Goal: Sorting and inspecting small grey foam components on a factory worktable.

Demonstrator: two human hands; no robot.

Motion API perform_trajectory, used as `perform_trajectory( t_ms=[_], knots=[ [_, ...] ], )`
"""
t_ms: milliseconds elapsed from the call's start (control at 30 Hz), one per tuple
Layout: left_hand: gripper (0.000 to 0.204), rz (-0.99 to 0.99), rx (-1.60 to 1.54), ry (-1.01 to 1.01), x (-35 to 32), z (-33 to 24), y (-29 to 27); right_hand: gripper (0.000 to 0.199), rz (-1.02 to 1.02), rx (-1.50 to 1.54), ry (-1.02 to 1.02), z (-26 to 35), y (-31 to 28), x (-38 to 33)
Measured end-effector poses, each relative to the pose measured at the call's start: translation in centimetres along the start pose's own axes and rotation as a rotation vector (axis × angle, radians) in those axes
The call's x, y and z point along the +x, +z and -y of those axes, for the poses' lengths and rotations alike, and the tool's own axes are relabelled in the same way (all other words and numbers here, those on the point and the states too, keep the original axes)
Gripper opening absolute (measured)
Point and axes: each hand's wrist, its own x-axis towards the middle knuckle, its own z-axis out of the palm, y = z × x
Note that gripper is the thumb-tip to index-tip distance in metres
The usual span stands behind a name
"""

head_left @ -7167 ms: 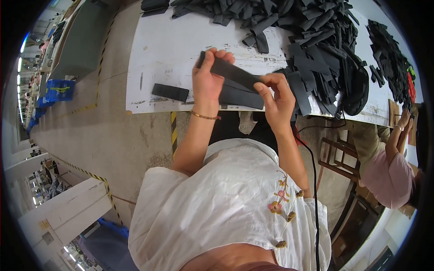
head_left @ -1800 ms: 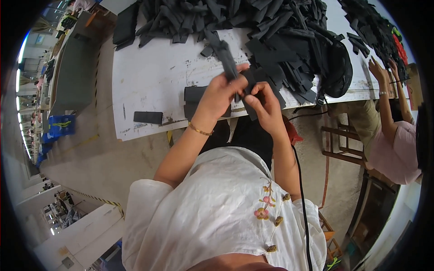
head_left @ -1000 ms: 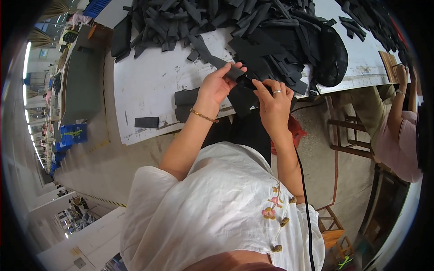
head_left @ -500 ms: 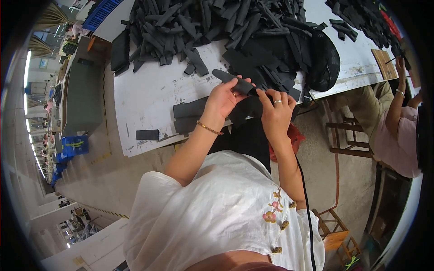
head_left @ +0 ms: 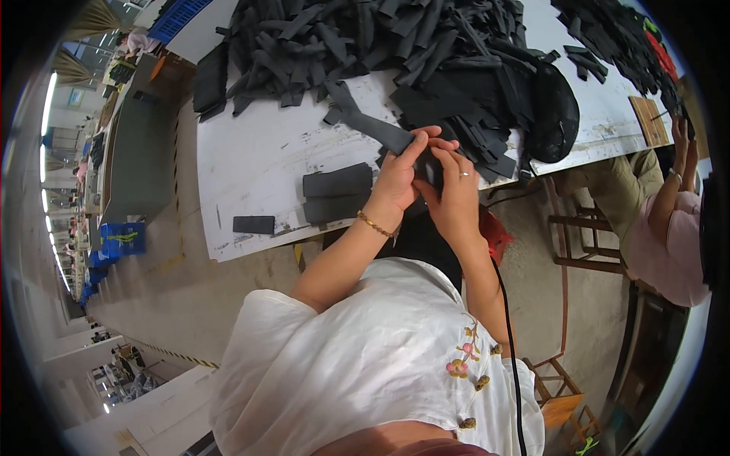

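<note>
My left hand (head_left: 397, 181) is closed round a dark grey fabric strip (head_left: 378, 129), its thumb on top. The strip's long end points up and left toward the table's middle. Close against it, my right hand (head_left: 456, 199) has its fingers bent over the strip's near end, which is mostly hidden between the two hands. Two flat dark grey pieces (head_left: 337, 196) lie on the white table (head_left: 251, 159) left of my hands. Farther left is a small dark rectangular piece (head_left: 254, 225).
A large heap of dark grey strips (head_left: 304, 45) covers the table's far side. Flat cut pieces (head_left: 449, 106) lie beyond my hands, with a black mesh-covered object (head_left: 553, 114) to their right. A red bag (head_left: 494, 234) hangs below the edge. A co-worker (head_left: 669, 235) sits at right.
My hands have come closer together, and my right fingers now fold over the strip's near end. The strip has shifted right and now slopes more steeply down toward my hands.
</note>
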Motion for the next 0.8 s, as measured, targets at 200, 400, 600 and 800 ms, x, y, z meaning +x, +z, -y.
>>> perform_trajectory(
  t_ms=[200, 400, 600, 800],
  knots=[
    [0.027, -0.048, 0.044, 0.090, -1.6, -1.6, -1.9, 0.047, 0.091, 0.096, -0.053, -0.1, 0.6, -0.5],
    [0.028, -0.149, 0.014, 0.098, -3.4, -4.5, -4.3, 0.038, 0.170, 0.139, -0.189, 3.3, 4.6, 2.2],
    [0.034, -0.139, -0.088, 0.131, -5.5, -7.9, -7.3, 0.028, 0.269, 0.167, -0.051, 5.8, 5.3, 1.5],
    [0.036, -0.138, -0.170, 0.168, -6.4, -7.9, -7.3, 0.022, 0.226, 0.187, -0.295, 7.2, 8.5, 3.7]
  ],
)
